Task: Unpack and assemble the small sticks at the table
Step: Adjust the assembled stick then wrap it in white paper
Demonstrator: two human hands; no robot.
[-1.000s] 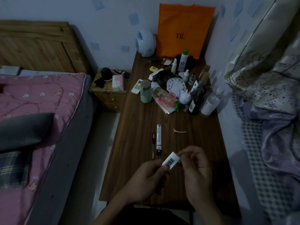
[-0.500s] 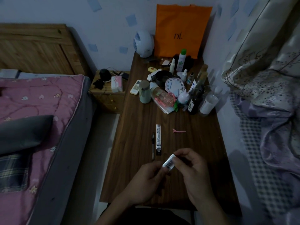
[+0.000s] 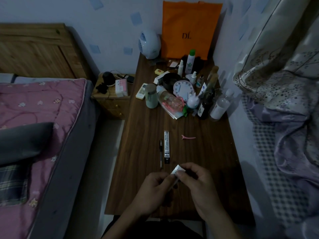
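Observation:
Over the near part of the dark wooden table [image 3: 141,152], both my hands pinch a small white packet [image 3: 177,169] with a barcode label. My left hand [image 3: 153,192] grips its lower end, and my right hand [image 3: 196,185] holds its upper end between thumb and fingers. A thin stick seems to poke from the packet between my fingers; most of it is hidden. Just beyond my hands lie a thin dark pen-like stick [image 3: 161,153] and a long narrow black-and-white pack [image 3: 166,147], side by side.
A pink hair clip [image 3: 188,137] lies right of the pack. The table's far half holds bottles, a clock [image 3: 183,89], a jar, a remote and an orange bag [image 3: 189,28]. A bed [image 3: 43,126] stands to the left, bedding and curtain to the right.
The packet has turned in my fingers, so its barcode face shows less. My right hand has shifted its hold along the packet; both hands stay close together.

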